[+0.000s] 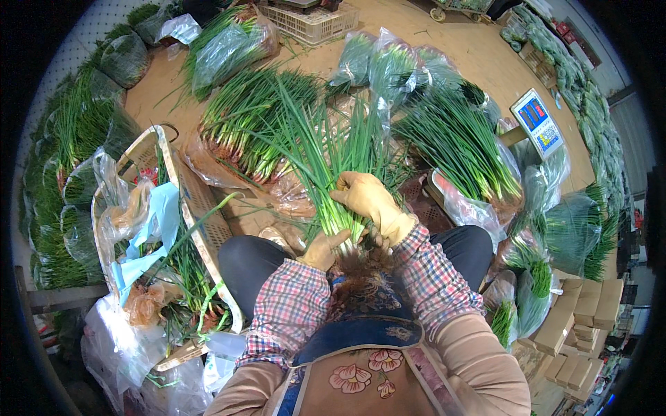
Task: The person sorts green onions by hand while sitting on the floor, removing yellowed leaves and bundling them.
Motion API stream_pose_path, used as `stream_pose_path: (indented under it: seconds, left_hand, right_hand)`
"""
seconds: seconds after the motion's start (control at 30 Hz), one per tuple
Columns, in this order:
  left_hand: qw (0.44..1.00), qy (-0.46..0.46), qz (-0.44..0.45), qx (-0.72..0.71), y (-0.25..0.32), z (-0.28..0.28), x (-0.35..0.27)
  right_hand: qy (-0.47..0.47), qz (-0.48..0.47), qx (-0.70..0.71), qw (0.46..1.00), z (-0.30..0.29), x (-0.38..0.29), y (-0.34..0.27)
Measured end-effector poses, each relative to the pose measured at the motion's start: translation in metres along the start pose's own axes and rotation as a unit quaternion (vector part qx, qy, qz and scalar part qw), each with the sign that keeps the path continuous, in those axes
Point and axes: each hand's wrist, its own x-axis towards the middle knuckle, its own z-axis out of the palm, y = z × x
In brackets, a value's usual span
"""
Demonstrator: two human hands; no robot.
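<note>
A bunch of green onions (328, 200) stands over my lap, leaves pointing away from me and brown roots towards my apron. My left hand (321, 250), in a tan glove, holds the bunch low near the roots. Around the stalks higher up closes my right hand (372, 200), gloved the same way. Beyond them a large pile of green onions (250, 130) lies on plastic sheeting (291, 195). To the right, another bundle of green onions (463, 145) rests on a clear plastic bag (471, 213) over a scale.
At my left stands a plastic crate (200, 229) with onions, bags and blue scraps (156, 223). A scale display (538, 124) rises at the right. Bagged onions (393, 62) stand ahead, cardboard boxes (559, 312) at the lower right. An upturned crate (312, 23) lies far ahead.
</note>
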Motion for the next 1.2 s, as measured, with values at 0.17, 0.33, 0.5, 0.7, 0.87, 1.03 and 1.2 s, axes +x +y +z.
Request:
stream_pose_path:
  seconds: [0.17, 0.33, 0.5, 0.7, 0.87, 1.03, 1.2]
  left_hand:
    - [0.972, 0.121, -0.054, -0.195, -0.008, -0.003, 0.004]
    - [0.976, 0.084, -0.007, -0.199, -0.002, 0.000, 0.004]
    - [0.978, 0.043, 0.043, -0.200, 0.016, 0.002, 0.004]
    - [0.979, 0.097, 0.079, -0.161, 0.015, -0.010, 0.012]
    - [0.991, 0.110, 0.013, -0.081, 0.026, 0.013, 0.007]
    - [0.998, 0.033, 0.052, -0.014, 0.013, -0.004, 0.001]
    - [0.998, 0.042, 0.019, 0.051, 0.010, -0.005, 0.006]
  right_hand:
    - [0.017, 0.002, 0.143, 0.990, 0.013, -0.011, 0.005]
    - [0.079, 0.075, 0.371, 0.922, 0.020, -0.003, 0.017]
    - [0.049, 0.135, 0.664, 0.733, 0.026, 0.005, 0.029]
    - [0.092, 0.188, 0.711, 0.671, 0.030, 0.017, 0.034]
    - [0.133, 0.046, 0.881, 0.451, 0.033, 0.047, 0.116]
    - [0.129, 0.143, 0.558, 0.807, -0.047, 0.042, 0.105]
    - [0.172, 0.070, 0.181, 0.966, -0.061, 0.023, 0.004]
